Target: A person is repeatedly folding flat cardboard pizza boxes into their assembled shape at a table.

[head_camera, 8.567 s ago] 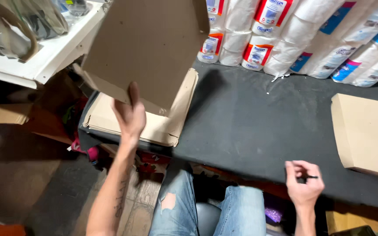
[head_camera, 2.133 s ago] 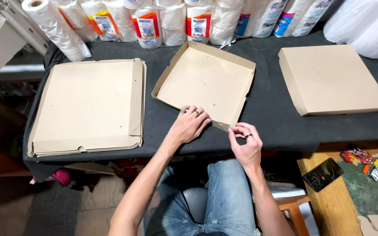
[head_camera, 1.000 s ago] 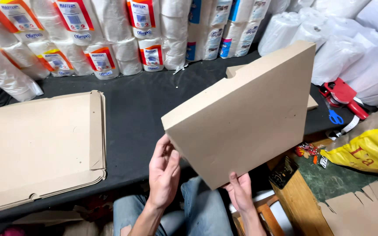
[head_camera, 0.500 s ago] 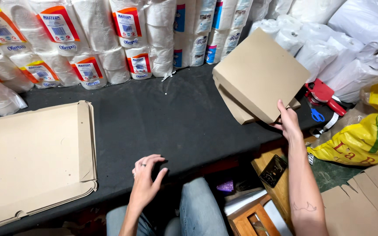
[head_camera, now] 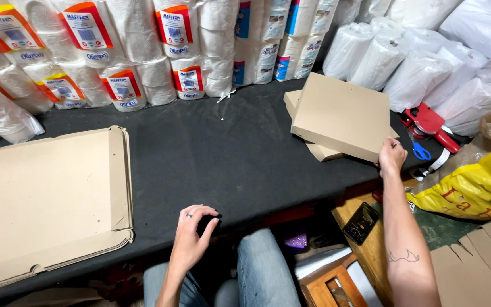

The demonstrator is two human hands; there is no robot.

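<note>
Since half a sec ago the folded cardboard box [head_camera: 341, 113] has come down from mid-air onto the stack at the far right of the table; it now lies skewed on top of another closed box [head_camera: 319, 151], whose edges stick out at the far-left corner and along the near side. R hand [head_camera: 391, 156] is at the top box's near-right corner, fingers curled on the edge w/ a ring showing; can't tell how firm the hold is. L hand [head_camera: 192, 230] sits at the near edge of the black-covered table [head_camera: 217, 153], fingers loosely bent, fingertips touching the cloth, holding nothing, ring on one finger. Well apart on the left lies a stack of flat unfolded cardboard blanks [head_camera: 46, 199], overhanging the near-left table edge. Along the far side stand wrapped paper rolls [head_camera: 137, 51] w/ orange and blue labels; white plastic bags [head_camera: 427, 68] pile up far right. Just right of the boxes: red tape dispenser [head_camera: 427, 122] and blue-handled scissors [head_camera: 420, 150], near each other. A yellow bag [head_camera: 473, 187] lies right of the R forearm. Below the table edge, near the R arm, a dark phone-like slab [head_camera: 360, 223] rests on a wooden surface. Person's jeans-clad knees [head_camera: 257, 273] show at the bottom.
</note>
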